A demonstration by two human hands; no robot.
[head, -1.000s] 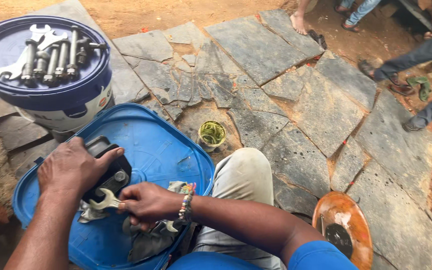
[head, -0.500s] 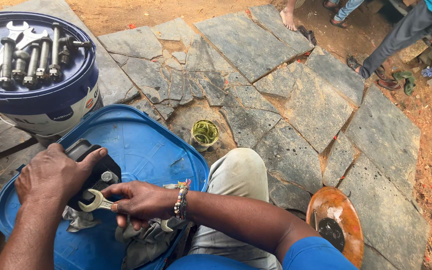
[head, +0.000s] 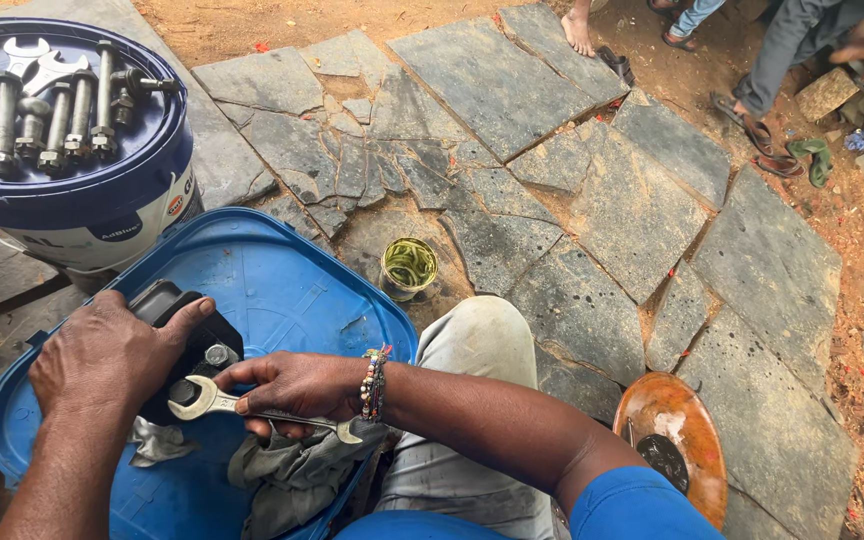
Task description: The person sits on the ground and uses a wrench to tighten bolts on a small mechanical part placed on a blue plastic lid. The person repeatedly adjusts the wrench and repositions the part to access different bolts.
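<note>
My left hand [head: 107, 355] presses down on a black metal part [head: 197, 345] lying on the blue drum top [head: 282, 280]. My right hand [head: 292, 385], a bead bracelet on its wrist, grips a silver open-end wrench [head: 214, 402] whose jaw sits on a bolt of the black part. A grey rag [head: 292, 470] lies under the wrench and my right hand.
A blue and white bucket [head: 82, 215] at upper left carries several long bolts [head: 57, 110] and spanners on its lid. A small tin with green contents [head: 409, 266] stands on the stone paving. A rusty orange disc [head: 672, 450] lies at lower right. Other people's feet [head: 752, 110] are at the top right.
The camera has shifted slightly. My right hand has swung the wrench a little on the bolt; my left hand stays on the black part.
</note>
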